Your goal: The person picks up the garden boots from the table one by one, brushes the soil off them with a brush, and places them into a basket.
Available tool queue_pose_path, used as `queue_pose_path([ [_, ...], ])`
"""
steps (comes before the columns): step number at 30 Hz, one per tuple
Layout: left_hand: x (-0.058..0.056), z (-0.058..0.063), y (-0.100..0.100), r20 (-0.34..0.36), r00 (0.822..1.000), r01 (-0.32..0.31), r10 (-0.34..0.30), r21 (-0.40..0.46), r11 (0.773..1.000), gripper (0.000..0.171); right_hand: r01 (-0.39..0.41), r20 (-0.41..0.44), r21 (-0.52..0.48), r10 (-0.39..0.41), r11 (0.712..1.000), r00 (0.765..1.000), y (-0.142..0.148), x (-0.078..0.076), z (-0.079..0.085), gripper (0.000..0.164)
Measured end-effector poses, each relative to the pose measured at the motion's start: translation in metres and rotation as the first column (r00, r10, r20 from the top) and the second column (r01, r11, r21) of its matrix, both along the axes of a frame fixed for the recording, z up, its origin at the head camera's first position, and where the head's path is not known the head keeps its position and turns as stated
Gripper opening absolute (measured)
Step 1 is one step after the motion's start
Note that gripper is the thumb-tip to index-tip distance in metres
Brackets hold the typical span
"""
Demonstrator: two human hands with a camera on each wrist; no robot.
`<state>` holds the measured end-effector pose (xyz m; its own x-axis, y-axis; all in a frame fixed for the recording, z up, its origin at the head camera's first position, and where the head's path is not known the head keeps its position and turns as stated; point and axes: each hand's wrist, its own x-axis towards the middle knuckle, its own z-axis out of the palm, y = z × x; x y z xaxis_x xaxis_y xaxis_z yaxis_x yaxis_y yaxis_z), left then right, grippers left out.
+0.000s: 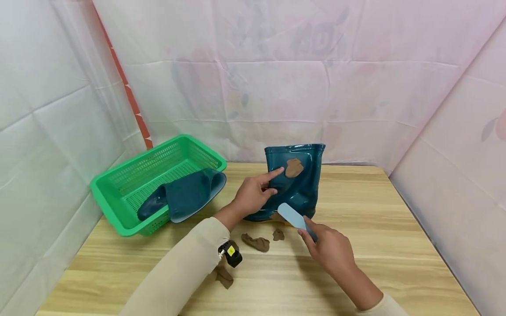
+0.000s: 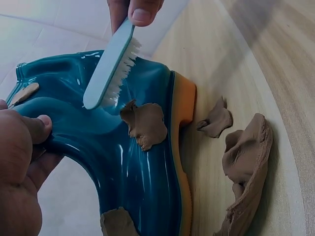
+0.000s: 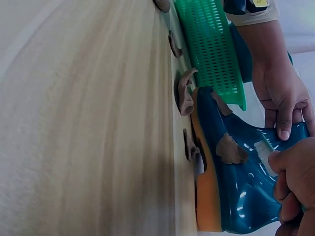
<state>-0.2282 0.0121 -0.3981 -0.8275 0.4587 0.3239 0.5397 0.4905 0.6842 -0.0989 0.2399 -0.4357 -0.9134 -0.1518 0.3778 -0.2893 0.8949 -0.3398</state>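
Observation:
A dark teal rubber boot (image 1: 294,188) with an orange sole (image 2: 183,98) stands upright on the table. Brown clay-like patches cling to its shaft (image 1: 294,168), its foot (image 2: 146,125) and near its toe (image 2: 118,222). My left hand (image 1: 254,193) grips the front of the shaft, index finger stretched toward the upper patch; some fingers are partly hidden in the head view. In my right hand (image 1: 330,245) is a light blue brush (image 1: 291,216), pinched by its handle. Its white bristles (image 3: 265,156) face the boot just above the foot patch; contact is unclear.
Loose brown clumps (image 1: 256,242) lie on the wooden table (image 1: 395,245) before the boot. To the left stands a green perforated basket (image 1: 118,206), with a second teal boot (image 1: 187,195) lying across its rim. A white curtain (image 1: 276,92) hangs behind.

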Motion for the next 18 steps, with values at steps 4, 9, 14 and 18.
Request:
queue_pose_path([
  [4, 0.001, -0.002, 0.0, -0.011, 1.0, 0.0, 0.0, -0.003, 1.0, 0.068, -0.039, -0.013, 0.035, 0.04, 0.999, 0.999, -0.003, 0.006, -0.003, 0.041],
  [9, 0.001, -0.003, 0.002, -0.007, 1.0, -0.009, 0.009, 0.0, 1.0, 0.067, -0.04, -0.017, 0.082, 0.041, 0.996, 0.999, 0.0, 0.006, -0.01, 0.04],
  [14, 0.004, -0.004, 0.005, 0.02, 1.0, 0.008, -0.009, 0.027, 1.0, 0.066, -0.021, 0.039, 0.093, 0.018, 0.995, 0.999, 0.005, 0.01, -0.012, 0.039],
  [18, 0.005, -0.003, 0.007, 0.025, 0.999, 0.019, -0.02, 0.023, 1.0, 0.066, -0.044, 0.055, 0.099, 0.039, 0.994, 0.998, 0.008, 0.015, -0.009, 0.039],
])
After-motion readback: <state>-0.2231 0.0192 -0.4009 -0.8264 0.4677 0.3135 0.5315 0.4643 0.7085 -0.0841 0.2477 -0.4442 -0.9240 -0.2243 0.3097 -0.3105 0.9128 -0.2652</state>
